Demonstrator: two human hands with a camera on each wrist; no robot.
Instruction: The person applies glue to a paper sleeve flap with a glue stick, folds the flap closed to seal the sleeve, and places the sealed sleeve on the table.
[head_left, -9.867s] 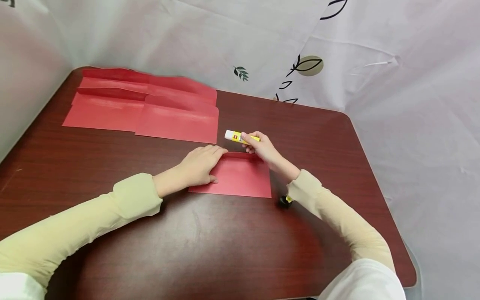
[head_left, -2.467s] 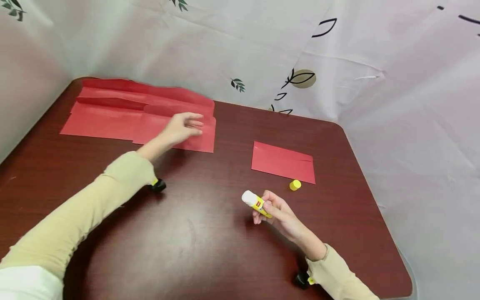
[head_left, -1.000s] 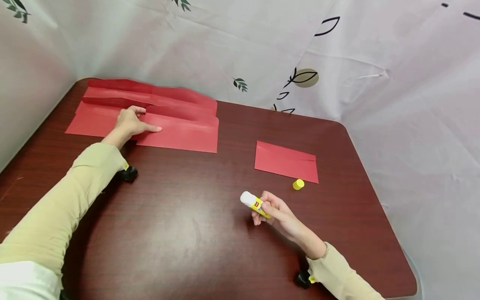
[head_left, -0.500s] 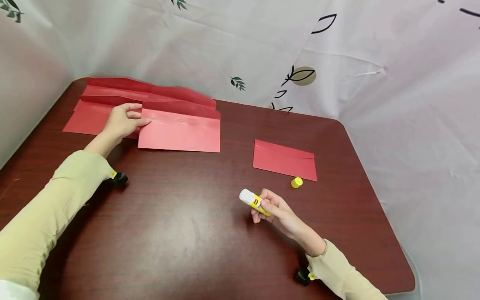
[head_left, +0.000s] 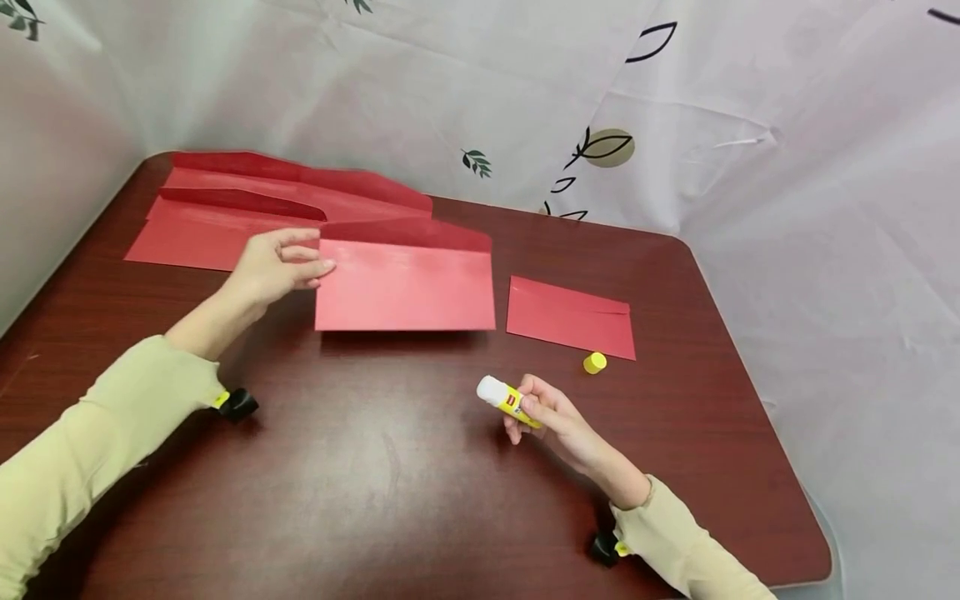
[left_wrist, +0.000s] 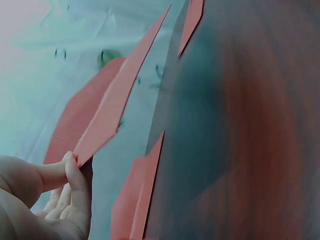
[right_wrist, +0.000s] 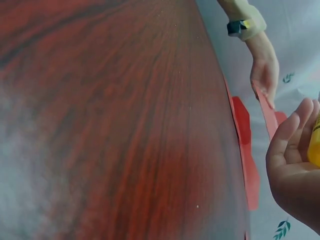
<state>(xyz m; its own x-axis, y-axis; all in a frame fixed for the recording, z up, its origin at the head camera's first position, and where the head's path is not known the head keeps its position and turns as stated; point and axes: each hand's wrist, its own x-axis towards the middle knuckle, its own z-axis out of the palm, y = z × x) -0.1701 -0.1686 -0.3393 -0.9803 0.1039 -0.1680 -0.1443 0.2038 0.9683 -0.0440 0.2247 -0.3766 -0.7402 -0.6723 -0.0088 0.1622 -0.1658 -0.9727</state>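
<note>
My left hand (head_left: 273,265) pinches the left edge of a red envelope (head_left: 405,287), whose flap stands up at the back. The envelope is raised off the table, with a shadow below it. In the left wrist view, thumb and fingers (left_wrist: 75,172) grip a corner of this envelope (left_wrist: 117,102). My right hand (head_left: 555,421) holds an uncapped glue stick (head_left: 513,404) above the table, its white end pointing left. The right wrist view shows only the yellow end of the glue stick (right_wrist: 315,147) at the edge.
Several red envelopes (head_left: 195,229) with raised flaps lie overlapping at the back left of the brown table (head_left: 337,500). A folded red envelope (head_left: 570,317) lies at the right, the yellow cap (head_left: 595,362) by its front edge. A white curtain (head_left: 375,92) hangs behind.
My left hand moved from the right side of the table to the laid-out envelopes, took one by its left edge and lifted it toward the right. My right hand keeps the glue stick nearly still.
</note>
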